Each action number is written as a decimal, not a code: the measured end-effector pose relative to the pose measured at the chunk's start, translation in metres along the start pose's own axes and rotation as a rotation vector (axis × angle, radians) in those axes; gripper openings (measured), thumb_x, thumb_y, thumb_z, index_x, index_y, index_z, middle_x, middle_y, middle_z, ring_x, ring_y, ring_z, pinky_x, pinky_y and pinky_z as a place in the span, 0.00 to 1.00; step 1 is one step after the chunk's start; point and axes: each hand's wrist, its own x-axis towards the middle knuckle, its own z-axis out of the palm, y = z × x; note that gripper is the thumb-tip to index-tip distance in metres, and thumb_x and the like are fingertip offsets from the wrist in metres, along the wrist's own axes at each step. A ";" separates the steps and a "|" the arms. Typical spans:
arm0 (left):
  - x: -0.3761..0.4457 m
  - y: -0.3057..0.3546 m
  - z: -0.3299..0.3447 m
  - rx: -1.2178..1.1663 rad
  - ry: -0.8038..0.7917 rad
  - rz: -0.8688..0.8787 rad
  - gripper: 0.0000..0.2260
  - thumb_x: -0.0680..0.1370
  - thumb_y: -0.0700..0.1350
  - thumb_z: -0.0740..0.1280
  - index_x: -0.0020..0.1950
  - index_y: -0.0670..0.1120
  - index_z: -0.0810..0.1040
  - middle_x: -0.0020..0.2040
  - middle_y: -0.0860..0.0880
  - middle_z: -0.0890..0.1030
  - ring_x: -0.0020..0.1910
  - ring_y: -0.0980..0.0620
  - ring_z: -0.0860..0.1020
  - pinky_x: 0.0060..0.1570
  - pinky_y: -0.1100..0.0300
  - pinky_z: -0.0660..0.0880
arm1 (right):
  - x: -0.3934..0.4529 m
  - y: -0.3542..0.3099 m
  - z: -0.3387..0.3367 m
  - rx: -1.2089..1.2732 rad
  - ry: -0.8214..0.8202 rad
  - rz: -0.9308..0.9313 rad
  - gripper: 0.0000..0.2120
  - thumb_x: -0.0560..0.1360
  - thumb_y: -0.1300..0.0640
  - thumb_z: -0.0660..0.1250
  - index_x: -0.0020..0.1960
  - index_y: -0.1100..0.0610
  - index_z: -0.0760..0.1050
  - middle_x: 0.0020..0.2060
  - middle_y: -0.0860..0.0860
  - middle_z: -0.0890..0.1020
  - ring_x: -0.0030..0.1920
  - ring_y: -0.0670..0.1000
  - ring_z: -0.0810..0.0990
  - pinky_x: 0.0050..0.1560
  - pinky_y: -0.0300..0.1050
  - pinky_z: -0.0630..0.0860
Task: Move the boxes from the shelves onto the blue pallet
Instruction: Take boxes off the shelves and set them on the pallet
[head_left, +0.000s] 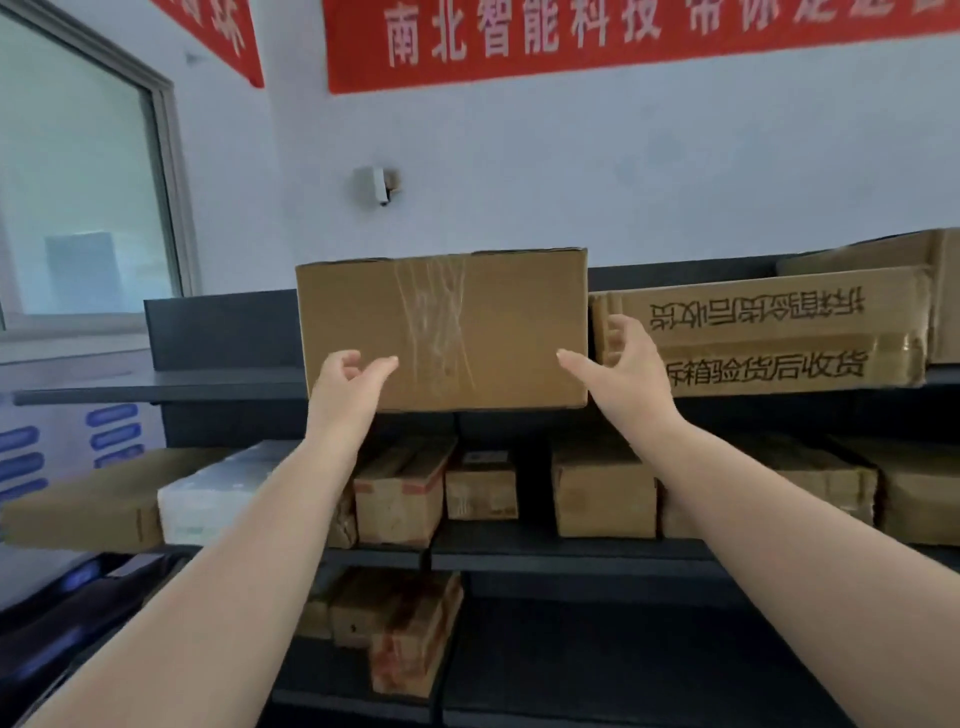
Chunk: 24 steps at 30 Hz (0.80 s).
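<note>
A brown cardboard box (493, 322) with clear tape down its front stands on the top shelf (156, 387) of a dark metal rack. My left hand (345, 384) is raised at the box's lower left corner, fingers spread and curled, holding nothing. My right hand (621, 364) is at the box's lower right corner, fingers apart, its fingertips beside the box's right side. Whether either hand touches the box is not clear. The blue pallet is out of view.
A long printed carton (779, 332) lies right of the box, with another carton (883, 249) behind it. Several smaller boxes (400, 493) fill the middle shelf, a few more boxes (405, 629) the lower one. A window (78, 182) is at left.
</note>
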 end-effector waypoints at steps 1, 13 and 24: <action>0.020 0.003 -0.003 -0.001 0.027 0.015 0.25 0.77 0.55 0.65 0.71 0.50 0.64 0.68 0.49 0.68 0.63 0.49 0.69 0.60 0.54 0.67 | 0.015 -0.009 0.007 0.019 0.035 -0.004 0.32 0.73 0.48 0.71 0.72 0.52 0.62 0.65 0.48 0.70 0.59 0.47 0.71 0.52 0.36 0.68; 0.186 0.024 -0.014 -0.248 0.088 -0.149 0.40 0.73 0.64 0.64 0.77 0.47 0.52 0.74 0.47 0.62 0.71 0.44 0.63 0.66 0.51 0.61 | 0.142 -0.042 0.068 0.206 0.263 0.337 0.42 0.69 0.32 0.64 0.70 0.60 0.63 0.57 0.51 0.72 0.55 0.55 0.73 0.53 0.48 0.70; 0.160 -0.013 -0.022 -0.406 0.104 -0.201 0.16 0.69 0.54 0.68 0.52 0.48 0.74 0.49 0.52 0.75 0.51 0.50 0.72 0.50 0.55 0.68 | 0.100 -0.017 0.068 0.324 0.366 0.326 0.13 0.74 0.51 0.63 0.56 0.55 0.68 0.44 0.51 0.74 0.36 0.47 0.68 0.32 0.42 0.64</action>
